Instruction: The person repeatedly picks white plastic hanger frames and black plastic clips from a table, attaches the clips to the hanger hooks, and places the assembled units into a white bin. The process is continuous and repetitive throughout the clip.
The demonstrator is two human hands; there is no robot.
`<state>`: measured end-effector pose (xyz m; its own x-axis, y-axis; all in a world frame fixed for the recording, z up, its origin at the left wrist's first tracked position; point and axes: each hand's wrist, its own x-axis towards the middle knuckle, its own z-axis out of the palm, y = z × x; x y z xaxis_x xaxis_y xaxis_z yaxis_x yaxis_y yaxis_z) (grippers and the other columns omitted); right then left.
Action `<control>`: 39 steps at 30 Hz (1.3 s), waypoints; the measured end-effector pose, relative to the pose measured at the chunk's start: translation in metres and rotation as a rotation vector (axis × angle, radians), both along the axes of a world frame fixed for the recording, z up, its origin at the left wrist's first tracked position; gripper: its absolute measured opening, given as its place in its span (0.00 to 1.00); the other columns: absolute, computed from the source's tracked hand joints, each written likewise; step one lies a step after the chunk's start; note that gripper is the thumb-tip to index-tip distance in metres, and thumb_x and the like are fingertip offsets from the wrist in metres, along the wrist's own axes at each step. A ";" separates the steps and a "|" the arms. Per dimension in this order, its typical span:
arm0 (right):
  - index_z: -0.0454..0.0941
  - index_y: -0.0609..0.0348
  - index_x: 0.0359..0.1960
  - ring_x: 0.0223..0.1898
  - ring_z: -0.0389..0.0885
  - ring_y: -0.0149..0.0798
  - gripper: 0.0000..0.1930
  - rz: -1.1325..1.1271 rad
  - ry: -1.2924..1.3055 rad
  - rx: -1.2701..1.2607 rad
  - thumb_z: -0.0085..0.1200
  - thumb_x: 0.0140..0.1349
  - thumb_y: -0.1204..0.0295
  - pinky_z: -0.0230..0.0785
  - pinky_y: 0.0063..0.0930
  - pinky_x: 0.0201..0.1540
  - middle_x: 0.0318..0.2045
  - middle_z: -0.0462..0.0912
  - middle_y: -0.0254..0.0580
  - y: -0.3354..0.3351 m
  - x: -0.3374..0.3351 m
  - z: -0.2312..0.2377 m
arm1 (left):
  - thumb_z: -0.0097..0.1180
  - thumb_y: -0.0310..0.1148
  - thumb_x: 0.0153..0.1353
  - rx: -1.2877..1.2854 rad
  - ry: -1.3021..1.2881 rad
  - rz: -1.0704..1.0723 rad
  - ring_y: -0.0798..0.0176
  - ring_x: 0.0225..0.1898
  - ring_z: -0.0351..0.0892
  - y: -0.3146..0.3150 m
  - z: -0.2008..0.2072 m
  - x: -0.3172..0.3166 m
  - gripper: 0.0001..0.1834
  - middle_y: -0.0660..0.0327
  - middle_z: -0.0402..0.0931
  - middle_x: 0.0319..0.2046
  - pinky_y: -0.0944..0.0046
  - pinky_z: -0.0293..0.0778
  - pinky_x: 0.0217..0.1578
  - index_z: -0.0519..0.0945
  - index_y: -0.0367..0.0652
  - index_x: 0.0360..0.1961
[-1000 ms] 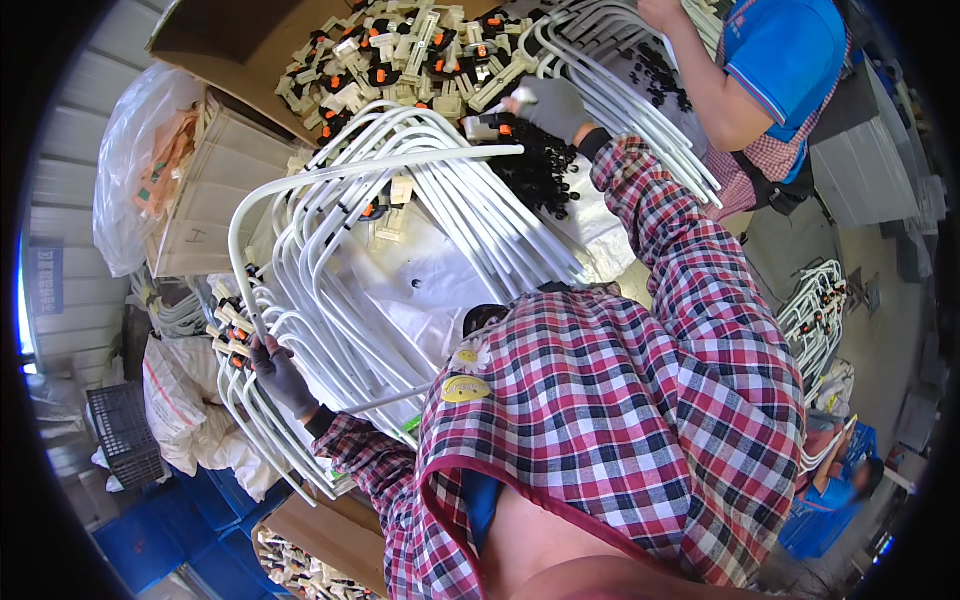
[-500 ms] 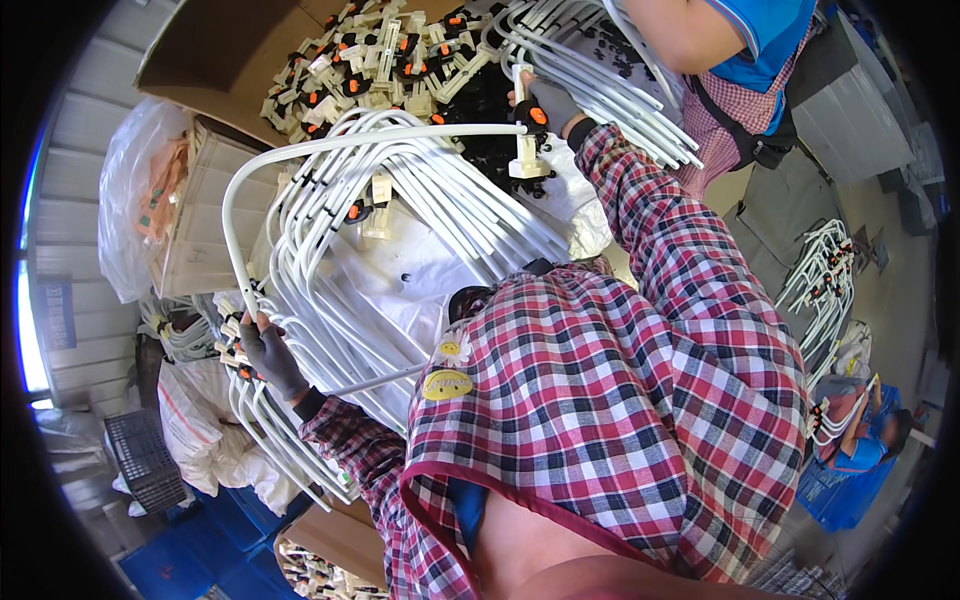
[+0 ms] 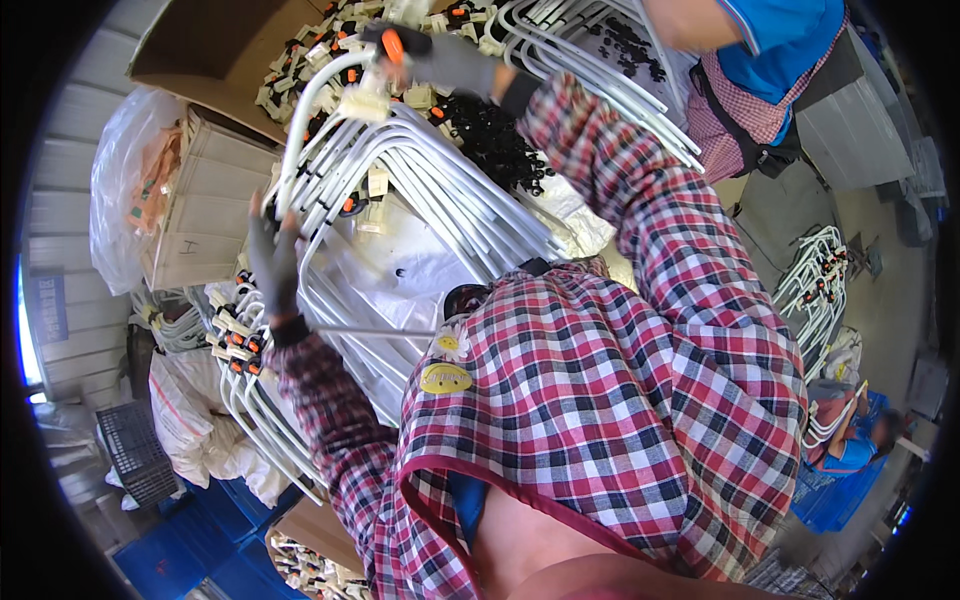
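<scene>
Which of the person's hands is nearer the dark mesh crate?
Left. The left hand is above-right of the crate in the picture; the right hand is farther up and right.

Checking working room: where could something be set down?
Bare white sheeting shows inside the bend of the white tubes, and a smaller patch between their right side and the right sleeve. Crowded: the clip heap and black pieces.

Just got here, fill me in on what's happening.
A person in a plaid shirt is handling a bent white tube. Their gloved right hand holds a cream-and-orange fitting at the tube's end; whether it is seated is unclear. The gloved left hand is at the tube lower down. More white tubes lie beneath.
</scene>
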<state>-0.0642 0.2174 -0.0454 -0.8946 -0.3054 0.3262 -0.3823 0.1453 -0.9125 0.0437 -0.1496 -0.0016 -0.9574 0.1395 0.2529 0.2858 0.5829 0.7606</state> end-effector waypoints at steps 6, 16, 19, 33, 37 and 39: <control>0.82 0.62 0.45 0.38 0.83 0.46 0.32 0.470 0.321 0.946 0.73 0.39 0.54 0.71 0.39 0.43 0.35 0.85 0.49 -0.033 -0.001 0.123 | 0.63 0.28 0.61 0.034 -0.113 -0.341 0.68 0.35 0.79 0.108 0.007 -0.036 0.38 0.57 0.79 0.43 0.66 0.78 0.37 0.59 0.36 0.69; 0.81 0.51 0.49 0.42 0.84 0.38 0.18 -0.389 0.205 0.309 0.53 0.67 0.53 0.75 0.35 0.48 0.41 0.86 0.40 0.100 -0.032 -0.037 | 0.65 0.34 0.60 0.078 -0.271 -0.094 0.74 0.21 0.69 0.019 -0.019 -0.050 0.16 0.68 0.74 0.25 0.71 0.65 0.23 0.79 0.39 0.47; 0.84 0.50 0.43 0.44 0.85 0.46 0.13 -0.453 -0.183 0.528 0.51 0.63 0.61 0.75 0.35 0.49 0.40 0.86 0.45 0.123 -0.017 -0.131 | 0.66 0.35 0.60 0.067 -0.301 0.244 0.77 0.21 0.67 -0.035 -0.027 -0.027 0.18 0.69 0.74 0.27 0.73 0.63 0.22 0.78 0.41 0.49; 0.73 0.54 0.44 0.34 0.84 0.40 0.10 -0.688 -0.417 -0.090 0.57 0.63 0.69 0.76 0.35 0.35 0.40 0.83 0.44 0.066 0.009 -0.219 | 0.64 0.38 0.63 0.266 -0.078 0.718 0.76 0.18 0.64 -0.138 -0.028 0.137 0.17 0.68 0.74 0.28 0.75 0.59 0.18 0.79 0.37 0.46; 0.67 0.58 0.49 0.28 0.83 0.32 0.15 -0.336 -0.668 -0.597 0.58 0.65 0.72 0.76 0.24 0.31 0.38 0.85 0.43 0.064 0.039 -0.232 | 0.61 0.41 0.65 0.192 -0.080 0.643 0.77 0.19 0.62 -0.137 -0.024 0.119 0.22 0.69 0.71 0.26 0.75 0.59 0.20 0.78 0.40 0.55; 0.69 0.59 0.46 0.30 0.85 0.34 0.14 -0.275 -0.686 -0.585 0.60 0.63 0.74 0.77 0.24 0.31 0.38 0.84 0.42 0.061 0.053 -0.233 | 0.60 0.42 0.66 0.177 -0.091 0.612 0.78 0.19 0.59 -0.129 -0.020 0.104 0.25 0.71 0.68 0.27 0.75 0.57 0.20 0.75 0.44 0.61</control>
